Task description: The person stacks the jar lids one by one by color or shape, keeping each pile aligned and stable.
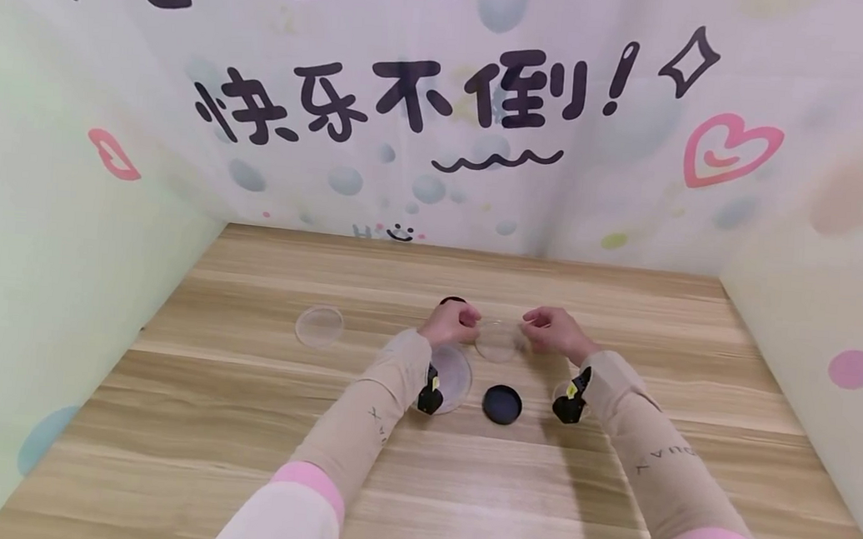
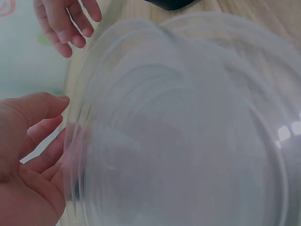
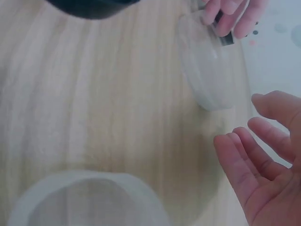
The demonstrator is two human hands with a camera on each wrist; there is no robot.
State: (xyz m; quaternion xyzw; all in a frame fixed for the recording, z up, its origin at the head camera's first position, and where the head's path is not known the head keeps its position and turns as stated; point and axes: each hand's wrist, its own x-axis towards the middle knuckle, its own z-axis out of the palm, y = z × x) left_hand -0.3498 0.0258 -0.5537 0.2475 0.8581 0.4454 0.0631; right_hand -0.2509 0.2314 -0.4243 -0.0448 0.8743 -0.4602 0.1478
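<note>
My left hand [image 1: 452,323] is beside the left rim of a clear round bowl [image 1: 499,345], its fingers loosely bent. In the right wrist view, left fingertips [image 3: 230,12] overlap the rim of that bowl [image 3: 207,66]; I cannot tell if they touch it. On the bowl's other side, my right hand [image 1: 556,332] is held off the table with fingers apart, holding nothing. A large translucent container [image 2: 174,141] fills most of the left wrist view, beneath the left wrist. Nearer me lies a black round dish [image 1: 502,405].
Another clear round piece [image 1: 319,327] lies to the left on the wooden table [image 1: 240,423]. A black round item [image 1: 453,301] is partly hidden behind the left hand. A small translucent container [image 3: 94,197] stands beneath the right wrist. Printed cloth walls [image 1: 436,203] enclose the table.
</note>
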